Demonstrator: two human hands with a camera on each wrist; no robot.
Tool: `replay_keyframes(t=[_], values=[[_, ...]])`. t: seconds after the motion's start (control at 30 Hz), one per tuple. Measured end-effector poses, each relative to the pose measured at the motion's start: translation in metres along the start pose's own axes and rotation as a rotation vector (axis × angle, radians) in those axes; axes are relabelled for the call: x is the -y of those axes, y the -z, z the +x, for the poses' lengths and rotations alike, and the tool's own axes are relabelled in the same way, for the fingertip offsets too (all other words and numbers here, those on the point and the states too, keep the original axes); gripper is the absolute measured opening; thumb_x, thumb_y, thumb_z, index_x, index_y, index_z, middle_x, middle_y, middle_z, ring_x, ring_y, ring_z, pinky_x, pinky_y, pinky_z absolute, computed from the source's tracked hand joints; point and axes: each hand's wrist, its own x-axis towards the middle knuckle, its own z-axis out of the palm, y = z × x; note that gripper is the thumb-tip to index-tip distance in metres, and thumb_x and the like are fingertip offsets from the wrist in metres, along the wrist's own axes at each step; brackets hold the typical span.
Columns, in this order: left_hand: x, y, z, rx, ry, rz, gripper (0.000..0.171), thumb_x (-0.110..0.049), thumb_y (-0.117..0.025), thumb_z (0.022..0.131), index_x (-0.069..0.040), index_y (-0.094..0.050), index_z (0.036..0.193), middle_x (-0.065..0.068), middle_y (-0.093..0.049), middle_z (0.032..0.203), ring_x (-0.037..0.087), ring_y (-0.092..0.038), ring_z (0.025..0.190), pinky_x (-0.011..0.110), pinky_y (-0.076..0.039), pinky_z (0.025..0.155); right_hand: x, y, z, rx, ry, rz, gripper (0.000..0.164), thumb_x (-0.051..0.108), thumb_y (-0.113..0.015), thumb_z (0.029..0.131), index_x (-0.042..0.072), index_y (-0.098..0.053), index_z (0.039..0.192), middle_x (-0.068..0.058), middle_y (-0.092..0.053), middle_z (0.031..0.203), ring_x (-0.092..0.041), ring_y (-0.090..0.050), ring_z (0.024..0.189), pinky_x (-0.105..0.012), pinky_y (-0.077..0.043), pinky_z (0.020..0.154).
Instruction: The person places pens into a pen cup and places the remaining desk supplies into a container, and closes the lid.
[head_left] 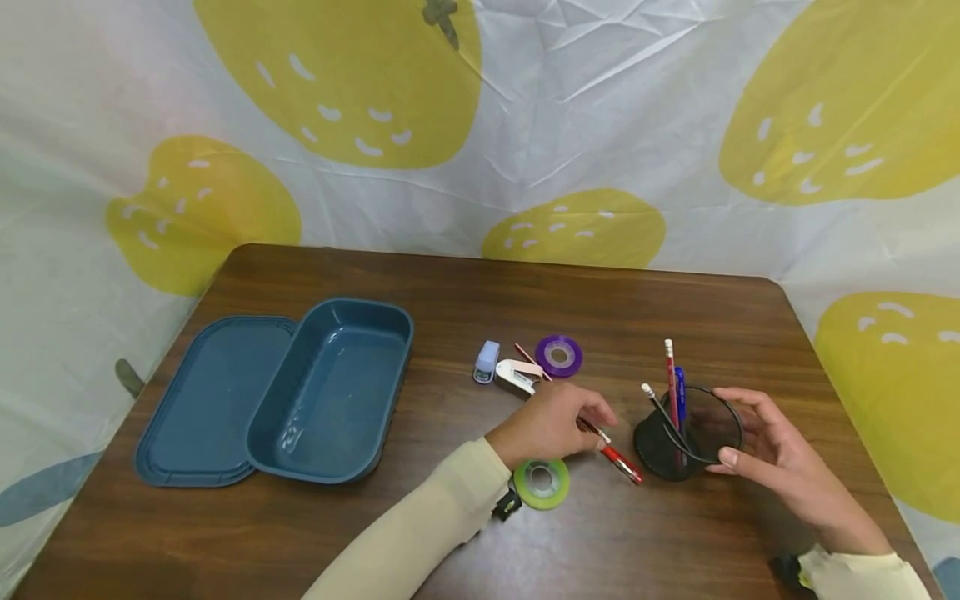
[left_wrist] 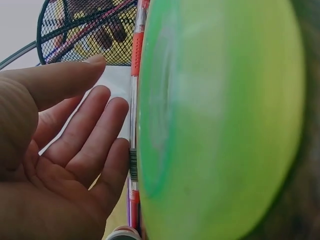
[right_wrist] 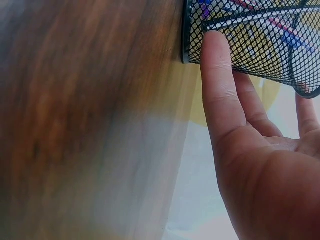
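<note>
My right hand point(head_left: 780, 462) holds a black mesh pen cup point(right_wrist: 255, 47) by its side, the thumb against the mesh and other fingers around the far side. In the cup stand a red pencil point(head_left: 671, 375), a dark pencil with a white eraser point(head_left: 660, 404) and a blue pen point(head_left: 680, 392). My left hand point(head_left: 551, 425) hovers low over the table beside a red-and-clear pen point(left_wrist: 136, 60). Its fingers point(left_wrist: 95, 135) are loosely bent, with nothing gripped between them in the left wrist view. A green tape roll point(head_left: 542, 484) lies just below that hand, partly blocking the left wrist view.
A white stapler point(head_left: 516, 377), a small light-blue stapler-like item point(head_left: 486, 362), a thin red pencil point(head_left: 528, 355) and a purple tape roll point(head_left: 558, 357) lie mid-table. At the left, a blue tub point(head_left: 337, 392) overlaps its lid point(head_left: 202, 400). A patterned cloth point(head_left: 570, 125) hangs behind.
</note>
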Motion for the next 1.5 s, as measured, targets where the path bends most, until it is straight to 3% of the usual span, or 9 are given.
replay_keyframes(t=[0.33, 0.73, 1.03, 1.37, 1.5], values=[[-0.0025, 0.0016, -0.0022, -0.03, 0.023, 0.004, 0.025, -0.013, -0.087, 0.088, -0.014, -0.079, 0.112, -0.005, -0.082, 0.107, -0.001, -0.073, 0.095, 0.011, -0.05, 0.087, 0.0038, -0.0008, -0.0001, -0.011, -0.044, -0.04, 0.07, -0.022, -0.049, 0.098, 0.001, -0.027, 0.16, -0.008, -0.058, 0.14, -0.015, -0.07, 0.116, -0.043, -0.065, 0.078], [-0.0016, -0.001, -0.0038, 0.088, 0.081, -0.055, 0.025, -0.001, -0.088, 0.083, -0.011, -0.079, 0.103, -0.004, -0.08, 0.095, -0.004, -0.067, 0.082, 0.01, -0.052, 0.077, 0.0046, -0.0013, -0.0008, -0.026, -0.059, -0.054, 0.069, -0.021, -0.049, 0.099, 0.002, -0.027, 0.16, -0.007, -0.056, 0.142, -0.014, -0.069, 0.117, -0.044, -0.065, 0.077], [0.0027, -0.0028, -0.005, 0.111, 0.089, -0.069, 0.028, 0.01, -0.086, 0.079, -0.007, -0.079, 0.1, -0.002, -0.08, 0.093, -0.004, -0.064, 0.075, 0.01, -0.053, 0.073, 0.0028, -0.0021, -0.0019, -0.029, -0.06, -0.037, 0.07, -0.021, -0.049, 0.099, 0.004, -0.027, 0.161, -0.005, -0.05, 0.144, -0.013, -0.067, 0.118, -0.043, -0.065, 0.076], [0.0045, -0.0002, -0.0074, 0.143, 0.122, -0.088, 0.023, 0.01, -0.081, 0.082, -0.009, -0.081, 0.096, -0.003, -0.078, 0.085, -0.002, -0.065, 0.072, 0.013, -0.053, 0.068, 0.0026, -0.0026, -0.002, -0.027, -0.073, -0.045, 0.07, -0.02, -0.049, 0.1, 0.005, -0.027, 0.161, -0.003, -0.046, 0.146, -0.014, -0.067, 0.115, -0.044, -0.065, 0.077], [0.0041, 0.0015, -0.0076, 0.154, 0.126, -0.11, 0.022, 0.008, -0.081, 0.084, -0.008, -0.081, 0.098, -0.003, -0.078, 0.087, -0.003, -0.066, 0.073, 0.014, -0.054, 0.069, 0.0033, -0.002, -0.0014, -0.028, -0.064, -0.035, 0.07, -0.02, -0.049, 0.099, 0.004, -0.027, 0.161, -0.006, -0.051, 0.144, -0.014, -0.068, 0.117, -0.044, -0.065, 0.077]])
